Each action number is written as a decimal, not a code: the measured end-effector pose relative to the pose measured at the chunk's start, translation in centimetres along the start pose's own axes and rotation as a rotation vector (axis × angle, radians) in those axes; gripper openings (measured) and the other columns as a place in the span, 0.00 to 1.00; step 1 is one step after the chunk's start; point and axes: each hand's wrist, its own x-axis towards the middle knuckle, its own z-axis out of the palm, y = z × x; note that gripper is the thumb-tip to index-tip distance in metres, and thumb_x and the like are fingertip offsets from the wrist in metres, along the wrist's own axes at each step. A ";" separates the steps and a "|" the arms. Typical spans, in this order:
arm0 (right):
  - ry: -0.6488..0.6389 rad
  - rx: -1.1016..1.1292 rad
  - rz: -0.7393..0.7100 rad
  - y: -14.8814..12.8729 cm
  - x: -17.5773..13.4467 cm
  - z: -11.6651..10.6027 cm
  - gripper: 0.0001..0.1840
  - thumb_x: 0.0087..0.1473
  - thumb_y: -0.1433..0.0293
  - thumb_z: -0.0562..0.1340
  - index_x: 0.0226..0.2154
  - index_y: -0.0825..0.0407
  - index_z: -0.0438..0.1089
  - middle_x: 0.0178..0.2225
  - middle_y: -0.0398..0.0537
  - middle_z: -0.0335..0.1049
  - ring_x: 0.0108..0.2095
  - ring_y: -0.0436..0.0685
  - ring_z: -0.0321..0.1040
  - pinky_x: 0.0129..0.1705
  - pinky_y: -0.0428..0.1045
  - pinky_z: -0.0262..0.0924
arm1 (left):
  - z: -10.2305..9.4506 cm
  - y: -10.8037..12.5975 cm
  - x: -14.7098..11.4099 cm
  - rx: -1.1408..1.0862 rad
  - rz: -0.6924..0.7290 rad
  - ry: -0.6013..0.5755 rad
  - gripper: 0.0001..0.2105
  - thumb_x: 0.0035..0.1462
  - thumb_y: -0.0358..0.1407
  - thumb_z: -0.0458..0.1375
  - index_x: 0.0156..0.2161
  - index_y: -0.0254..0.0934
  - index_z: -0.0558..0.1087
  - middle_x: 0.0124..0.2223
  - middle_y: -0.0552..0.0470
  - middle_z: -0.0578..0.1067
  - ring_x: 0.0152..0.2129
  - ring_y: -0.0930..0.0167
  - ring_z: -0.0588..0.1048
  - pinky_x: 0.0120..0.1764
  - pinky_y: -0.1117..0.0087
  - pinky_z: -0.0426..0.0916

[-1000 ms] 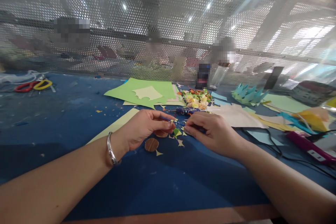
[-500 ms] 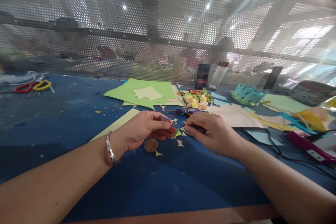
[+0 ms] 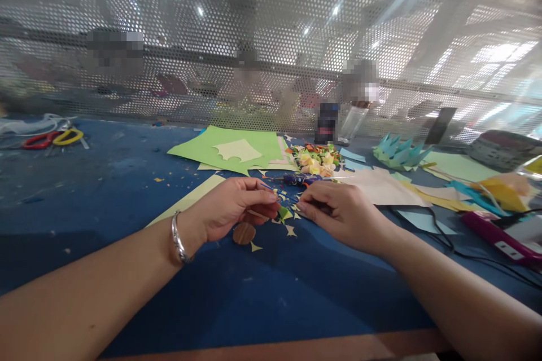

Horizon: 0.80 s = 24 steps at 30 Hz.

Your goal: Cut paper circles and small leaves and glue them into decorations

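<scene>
Between the thumb and fingers of my left hand (image 3: 243, 206) is a small pale-yellow paper piece, mostly hidden by the fingertips. My right hand (image 3: 332, 206) pinches a thin blue stick (image 3: 291, 199), which reaches across to the left fingertips. Small cut scraps of paper (image 3: 291, 230) lie under and between the hands. A bit of green paper (image 3: 284, 212) shows just beside my left fingertips; whether it touches them I cannot tell. Close below the left hand lies a round wooden disc (image 3: 244, 233). Behind the hands lies a dark blue tool (image 3: 296, 179), partly covered.
Green paper sheets (image 3: 199, 149) and a pile of small paper flowers (image 3: 317, 161) lie farther back. Scissors (image 3: 68, 136) rest far left. On the right are a folded blue paper piece (image 3: 400, 152), a purple power strip (image 3: 499, 237) and black cables. Perforated metal (image 3: 288, 22) borders the table.
My left fingers have shifted slightly around the small paper piece, and the blue stick's angle differs a little. The right hand is nearly still.
</scene>
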 end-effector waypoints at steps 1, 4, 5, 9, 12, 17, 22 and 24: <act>-0.003 0.001 0.003 0.0 0.0 0.0 0.11 0.63 0.70 0.59 0.29 0.53 0.71 0.25 0.42 0.67 0.25 0.48 0.62 0.29 0.45 0.53 | 0.0 0.0 0.0 -0.014 0.006 0.010 0.09 0.52 0.37 0.70 0.33 0.34 0.76 0.32 0.50 0.81 0.31 0.71 0.79 0.38 0.70 0.70; -0.005 0.001 0.018 0.0 0.0 -0.1 0.11 0.63 0.69 0.59 0.30 0.53 0.71 0.25 0.42 0.67 0.26 0.48 0.62 0.29 0.45 0.53 | 0.0 0.2 0.1 -0.050 0.027 0.051 0.08 0.50 0.35 0.70 0.30 0.34 0.76 0.30 0.50 0.79 0.29 0.71 0.78 0.37 0.69 0.71; -0.007 -0.001 0.021 0.0 0.0 -0.2 0.11 0.63 0.69 0.59 0.30 0.52 0.71 0.25 0.42 0.68 0.26 0.49 0.62 0.29 0.45 0.53 | 0.0 0.2 0.1 -0.060 0.034 0.065 0.08 0.50 0.35 0.70 0.30 0.34 0.76 0.30 0.50 0.79 0.29 0.71 0.78 0.37 0.68 0.72; 0.002 -0.007 0.028 0.2 0.0 -0.3 0.11 0.63 0.69 0.59 0.30 0.52 0.71 0.26 0.42 0.68 0.26 0.48 0.62 0.29 0.45 0.53 | 0.0 0.4 0.1 -0.090 0.051 0.116 0.10 0.49 0.36 0.71 0.29 0.34 0.76 0.31 0.49 0.79 0.30 0.70 0.78 0.33 0.70 0.70; 0.019 0.002 0.034 0.3 0.0 -0.3 0.10 0.63 0.68 0.60 0.31 0.52 0.72 0.26 0.42 0.68 0.26 0.48 0.63 0.30 0.45 0.54 | -0.1 0.7 0.0 -0.080 0.056 0.155 0.10 0.49 0.36 0.71 0.30 0.34 0.76 0.32 0.49 0.80 0.31 0.70 0.79 0.31 0.73 0.67; 0.033 0.010 0.042 0.3 -0.2 -0.4 0.11 0.63 0.67 0.60 0.30 0.52 0.72 0.26 0.42 0.68 0.26 0.49 0.63 0.30 0.45 0.54 | -0.4 1.1 -0.1 -0.075 0.058 0.206 0.09 0.49 0.36 0.70 0.31 0.35 0.76 0.34 0.49 0.80 0.32 0.72 0.78 0.33 0.74 0.66; 0.045 0.001 0.057 0.3 -0.2 -0.3 0.12 0.62 0.67 0.60 0.28 0.52 0.71 0.25 0.42 0.68 0.24 0.48 0.61 0.28 0.45 0.53 | -0.6 1.0 -0.1 -0.073 0.093 0.207 0.09 0.49 0.36 0.69 0.30 0.36 0.74 0.34 0.51 0.79 0.30 0.72 0.76 0.32 0.73 0.66; 0.038 -0.012 0.070 0.3 -0.1 -0.3 0.12 0.61 0.67 0.60 0.28 0.52 0.71 0.24 0.41 0.67 0.24 0.48 0.60 0.28 0.45 0.52 | -0.5 0.9 -0.2 -0.050 0.113 0.201 0.08 0.50 0.35 0.69 0.29 0.36 0.74 0.33 0.53 0.78 0.29 0.73 0.76 0.31 0.73 0.65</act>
